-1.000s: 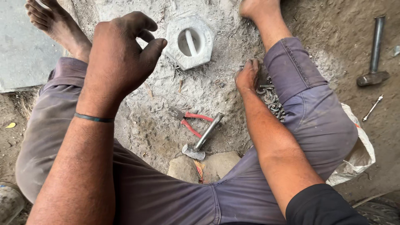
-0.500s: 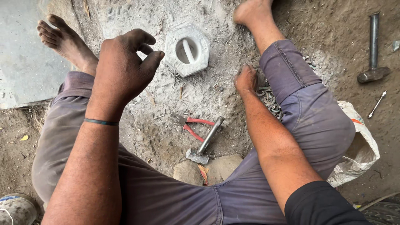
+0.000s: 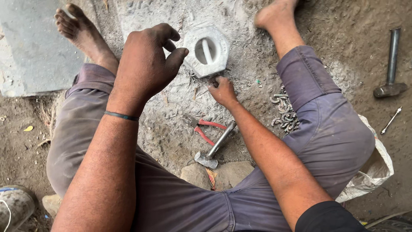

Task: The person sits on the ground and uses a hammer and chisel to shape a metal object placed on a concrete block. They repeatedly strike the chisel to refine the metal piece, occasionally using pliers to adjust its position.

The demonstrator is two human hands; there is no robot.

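Observation:
I sit on dusty ground with legs spread. My left hand is raised above my left knee, fingers loosely curled and apart, holding nothing visible. My right hand rests low on the ground just below a white hexagonal block with a round hole and a pin in it; its fingers are closed, and whether they pinch anything is hidden. A small hammer and red-handled pliers lie between my legs. A heap of small curved metal pieces sits by my right thigh.
A larger hammer and a thin metal tool lie on the dirt at right. A white sack lies under my right leg. A grey slab is at left, stones in front of me.
My right hand has moved from the metal pieces by my thigh toward the hexagonal block. My left hand stays raised.

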